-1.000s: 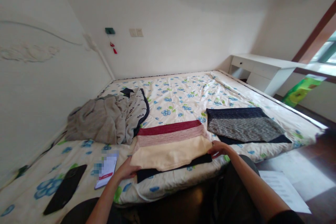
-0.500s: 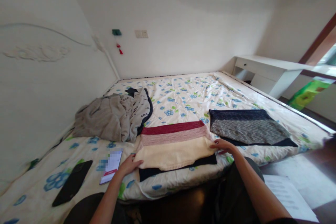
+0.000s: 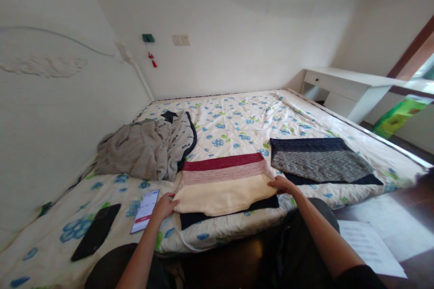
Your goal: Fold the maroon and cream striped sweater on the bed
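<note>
A folded knit sweater (image 3: 224,192) with burgundy, pink and cream bands lies on the bed before me, over a flat black piece (image 3: 196,220) that shows along its near edge. At the sweater's left edge, my left hand (image 3: 164,205) pinches the cream knit. My right hand (image 3: 282,184) grips the opposite edge, its thumb and fingers closed on the fabric. Further right lies a second folded knit sweater (image 3: 315,165), navy and speckled grey, with black showing beneath it.
A crumpled grey garment (image 3: 132,151) lies at the left on the flowered bedsheet (image 3: 230,122). A lit phone (image 3: 145,212) and a black phone (image 3: 96,231) are near my left arm. Printed paper (image 3: 369,246) lies low on the right. A white desk (image 3: 349,86) stands behind.
My left fingers have drawn in at the sweater's left edge, and my right hand has shifted slightly left and up. The sweater stays nearly in place; the view has tilted a little.
</note>
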`<state>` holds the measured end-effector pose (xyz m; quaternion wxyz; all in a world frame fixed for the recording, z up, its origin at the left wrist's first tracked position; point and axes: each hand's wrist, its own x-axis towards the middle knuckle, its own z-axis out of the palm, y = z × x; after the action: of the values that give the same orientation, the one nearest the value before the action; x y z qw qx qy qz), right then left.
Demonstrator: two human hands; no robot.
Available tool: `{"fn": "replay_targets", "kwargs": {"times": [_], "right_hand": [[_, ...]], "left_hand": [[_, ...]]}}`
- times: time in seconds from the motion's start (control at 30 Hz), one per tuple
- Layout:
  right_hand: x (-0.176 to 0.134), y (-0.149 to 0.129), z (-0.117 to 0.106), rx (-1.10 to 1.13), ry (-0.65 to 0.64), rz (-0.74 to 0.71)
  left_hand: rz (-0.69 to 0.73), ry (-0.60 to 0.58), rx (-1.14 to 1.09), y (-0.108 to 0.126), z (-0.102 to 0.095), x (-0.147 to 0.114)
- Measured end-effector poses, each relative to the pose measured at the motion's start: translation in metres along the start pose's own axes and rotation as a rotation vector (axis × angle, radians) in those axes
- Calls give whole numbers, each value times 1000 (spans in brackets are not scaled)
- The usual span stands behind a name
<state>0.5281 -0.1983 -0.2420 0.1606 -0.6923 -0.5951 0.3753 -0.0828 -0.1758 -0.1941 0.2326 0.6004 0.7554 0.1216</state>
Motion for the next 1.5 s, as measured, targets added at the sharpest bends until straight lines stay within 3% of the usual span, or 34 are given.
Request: {"fn": "replay_targets", "kwargs": {"times": [0.07, 0.13, 0.23, 0.3, 0.33, 0.4, 0.5, 0.6, 0.9, 1.1, 1.4, 1.47, 1.5], "right_hand": [[1, 0, 3, -15, 29, 202], [1, -3, 2, -73, 103, 222], [-5, -17, 3, -133, 302, 11], [-14, -32, 12, -175, 356, -202], [-19, -41, 20, -190, 311, -310], [-30, -57, 41, -203, 102, -488], [-42, -72, 71, -231, -150, -602], [-46, -78, 83, -260, -168, -614], [-42, -81, 84, -169, -170, -515], [-38, -78, 89, -232, -209, -533], [-39, -76, 90, -44, -282, -561], [-34, -73, 85, -24, -218, -509], [-30, -70, 80, -14, -117, -454]], "left_hand": [[34, 19, 91, 2, 3, -2], [80, 66, 145, 9, 4, -6], [235, 167, 155, 28, 8, -19], [387, 122, 115, 46, 18, -31], [462, 58, 91, 55, 25, -39], [576, -119, 59, 70, 40, -53], [659, -303, 65, 81, 58, -69], [679, -333, 118, 84, 61, -74], [657, -306, 137, 86, 47, -64], [657, -371, 259, 80, 57, -66], [670, -396, 203, 82, 59, -68], [639, -424, 102, 82, 56, -65], [609, -413, 35, 81, 54, -62]]}}
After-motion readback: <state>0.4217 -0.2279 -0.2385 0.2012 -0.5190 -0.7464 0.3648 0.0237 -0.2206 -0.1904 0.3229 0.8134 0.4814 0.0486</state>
